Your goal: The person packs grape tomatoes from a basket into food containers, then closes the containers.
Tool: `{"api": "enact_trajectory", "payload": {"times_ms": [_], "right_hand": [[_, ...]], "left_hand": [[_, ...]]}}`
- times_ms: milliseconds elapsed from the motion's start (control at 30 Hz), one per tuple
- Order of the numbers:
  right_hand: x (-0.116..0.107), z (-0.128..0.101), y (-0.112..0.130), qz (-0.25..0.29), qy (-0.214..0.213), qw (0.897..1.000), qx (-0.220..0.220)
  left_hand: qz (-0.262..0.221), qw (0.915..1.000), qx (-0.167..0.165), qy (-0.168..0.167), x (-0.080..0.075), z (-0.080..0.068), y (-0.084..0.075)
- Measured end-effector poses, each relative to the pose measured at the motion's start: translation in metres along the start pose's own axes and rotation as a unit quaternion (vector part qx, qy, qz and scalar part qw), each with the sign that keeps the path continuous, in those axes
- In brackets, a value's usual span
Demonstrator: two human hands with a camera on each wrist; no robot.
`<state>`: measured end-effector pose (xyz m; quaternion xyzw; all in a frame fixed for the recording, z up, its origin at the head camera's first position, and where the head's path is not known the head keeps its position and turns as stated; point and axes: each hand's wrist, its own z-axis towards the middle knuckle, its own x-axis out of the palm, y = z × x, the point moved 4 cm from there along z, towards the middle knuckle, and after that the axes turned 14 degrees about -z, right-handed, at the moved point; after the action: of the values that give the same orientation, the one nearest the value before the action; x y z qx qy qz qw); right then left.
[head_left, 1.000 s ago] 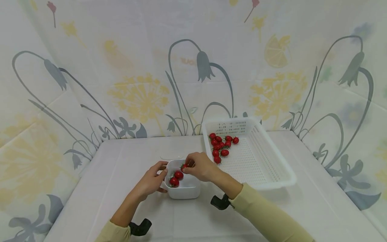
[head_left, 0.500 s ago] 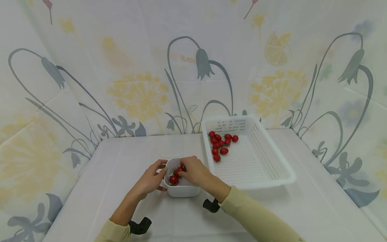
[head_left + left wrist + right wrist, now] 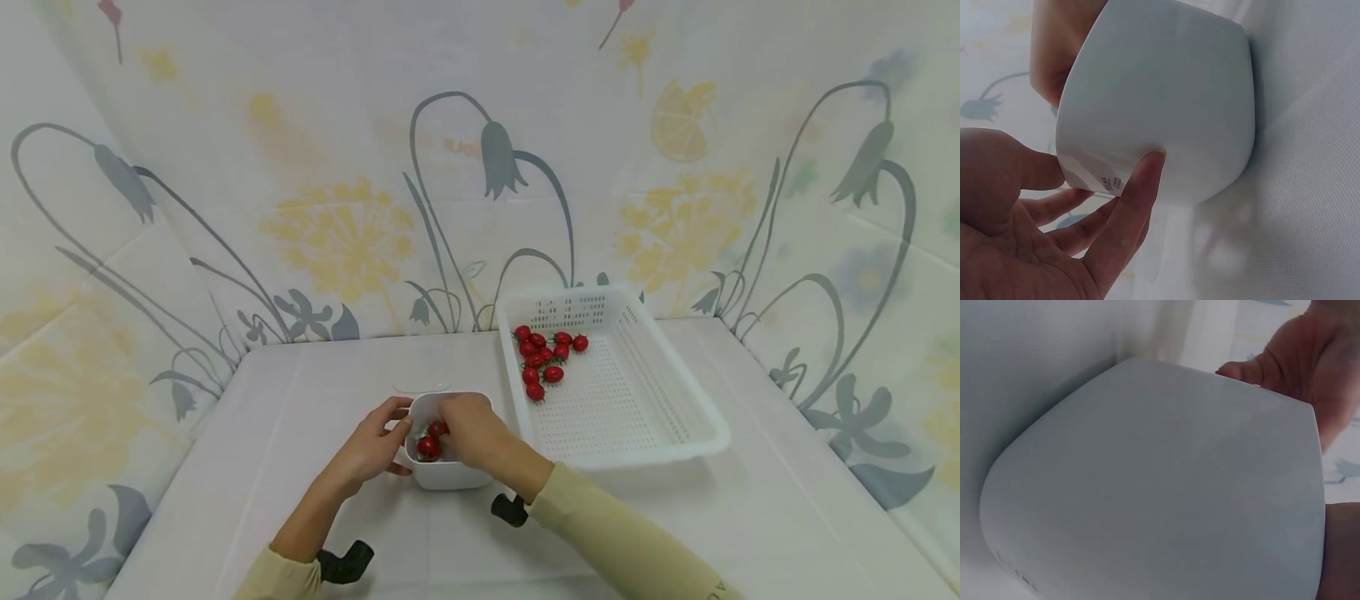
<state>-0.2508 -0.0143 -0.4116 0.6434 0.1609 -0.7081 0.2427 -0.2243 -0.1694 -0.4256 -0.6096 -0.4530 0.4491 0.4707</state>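
Observation:
A small white rectangular container (image 3: pixel 452 477) stands on the table before me, with red cherry tomatoes (image 3: pixel 429 448) at its left inside. My left hand (image 3: pixel 372 443) grips its left side; in the left wrist view the thumb meets the rim and a fingertip (image 3: pixel 1155 159) presses the outer wall. My right hand (image 3: pixel 471 429) reaches down into the container from the right, its fingers right beside the tomatoes. Its fingertips are hidden, so I cannot tell whether they pinch a tomato. The container's wall (image 3: pixel 1160 481) fills most of the right wrist view.
A white perforated basket (image 3: pixel 622 396) stands right of the container, with several cherry tomatoes (image 3: pixel 553 374) gathered at its left. A faint clear outline (image 3: pixel 422 388) lies just behind the container. A flower-printed sheet (image 3: pixel 345 250) hangs behind the table.
My right hand has moved left and down into the container with a cherry tomato, which has gone out of sight under the hand. The left hand keeps its place on the container.

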Motion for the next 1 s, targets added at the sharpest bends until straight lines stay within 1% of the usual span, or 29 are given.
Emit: {"api": "enact_trajectory", "payload": {"times_ms": [133,400,800,1000], "right_hand": [[0.005,0.001,0.000,0.005,0.022,1.000,0.010],[0.011,0.005,-0.002,-0.005,0.044,0.999,0.016],[0.008,0.007,-0.001,0.002,0.068,0.997,0.033],[-0.001,0.005,0.000,0.001,0.065,0.998,0.019]], "left_hand": [[0.000,1.0000,-0.003,0.002,0.000,-0.001,0.001],[0.007,1.0000,-0.006,0.003,0.000,0.000,0.001],[0.003,0.9999,-0.010,0.006,-0.001,0.002,0.002],[0.003,0.9999,-0.008,0.005,0.000,0.000,0.000]]}}
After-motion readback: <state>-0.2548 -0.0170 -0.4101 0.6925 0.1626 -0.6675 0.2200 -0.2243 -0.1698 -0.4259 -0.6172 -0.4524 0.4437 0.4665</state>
